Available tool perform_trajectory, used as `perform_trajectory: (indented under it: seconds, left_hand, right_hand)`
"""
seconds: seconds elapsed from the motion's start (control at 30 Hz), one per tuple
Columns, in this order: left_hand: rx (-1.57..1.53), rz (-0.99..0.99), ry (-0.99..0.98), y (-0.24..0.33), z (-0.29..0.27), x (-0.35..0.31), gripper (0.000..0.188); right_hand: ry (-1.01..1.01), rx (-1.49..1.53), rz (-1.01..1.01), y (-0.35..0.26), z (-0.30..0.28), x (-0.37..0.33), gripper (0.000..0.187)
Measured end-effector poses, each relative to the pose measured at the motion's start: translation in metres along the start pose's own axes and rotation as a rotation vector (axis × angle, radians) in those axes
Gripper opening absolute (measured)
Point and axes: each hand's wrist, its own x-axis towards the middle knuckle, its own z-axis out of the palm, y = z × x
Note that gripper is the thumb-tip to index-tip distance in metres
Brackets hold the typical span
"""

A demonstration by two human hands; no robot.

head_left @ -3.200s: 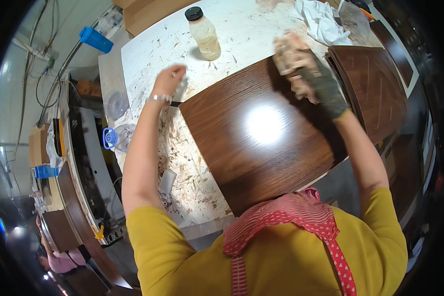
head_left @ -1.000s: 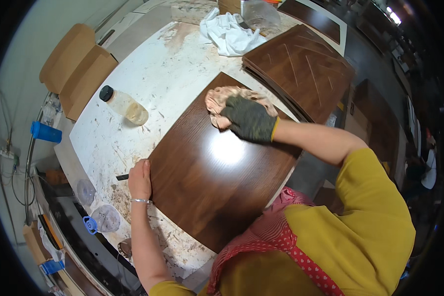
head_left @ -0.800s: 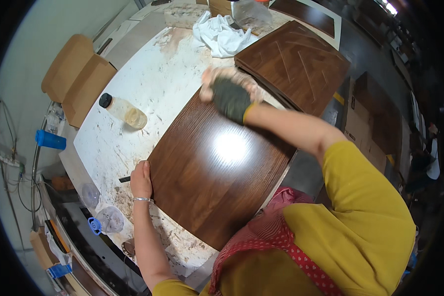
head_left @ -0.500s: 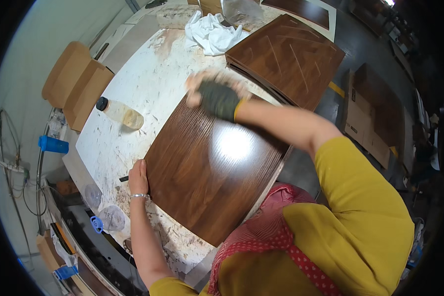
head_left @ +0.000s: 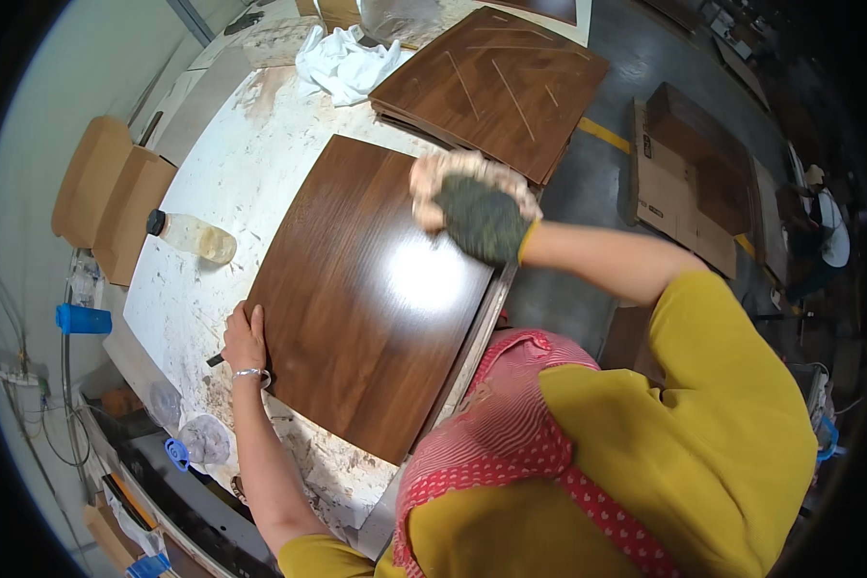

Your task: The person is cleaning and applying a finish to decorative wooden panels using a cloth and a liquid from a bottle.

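Grip of the gloved right hand [head_left: 482,220] is closed around a crumpled pinkish cloth [head_left: 426,183], bunched, it seems, so that the palm is padded. The cloth is held at the upper right part of the brown board [head_left: 347,279], which is laid flat over the white counter [head_left: 250,164]. The board's left edge is met by the bare left hand [head_left: 245,337], probably so that sliding is checked; whether the edge is pinched cannot be told. Farther out, a stack of boards [head_left: 515,72], a white rag [head_left: 342,63] and a capped bottle [head_left: 197,238] are placed, apparently within reach.
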Motion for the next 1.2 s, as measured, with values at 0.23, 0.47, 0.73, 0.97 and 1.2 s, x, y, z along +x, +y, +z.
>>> perform_trajectory:
  seconds: [0.23, 0.47, 0.73, 0.97, 1.2]
  left_hand:
    - [-0.035, -0.013, -0.026, -0.003, -0.015, 0.004, 0.051]
    - [0.106, 0.495, 0.348, 0.099, -0.012, -0.031, 0.051]
    - [-0.122, 0.668, -0.072, 0.211, 0.028, -0.128, 0.084]
    - [-0.024, 0.601, -0.02, 0.199, 0.026, -0.114, 0.084]
    - [-0.084, 0.637, -0.018, 0.205, 0.025, -0.109, 0.081]
  right_hand:
    - [0.3, -0.118, 0.147, 0.006, -0.029, 0.013, 0.012]
    - [-0.009, -0.077, 0.01, -0.034, -0.052, -0.042, 0.013]
    - [0.145, -0.268, 0.01, 0.008, 0.001, 0.051, 0.029]
    - [0.04, -0.355, -0.063, 0.007, -0.024, -0.043, 0.013]
    - [-0.15, 0.554, 0.551, -0.007, -0.114, -0.069, 0.02]
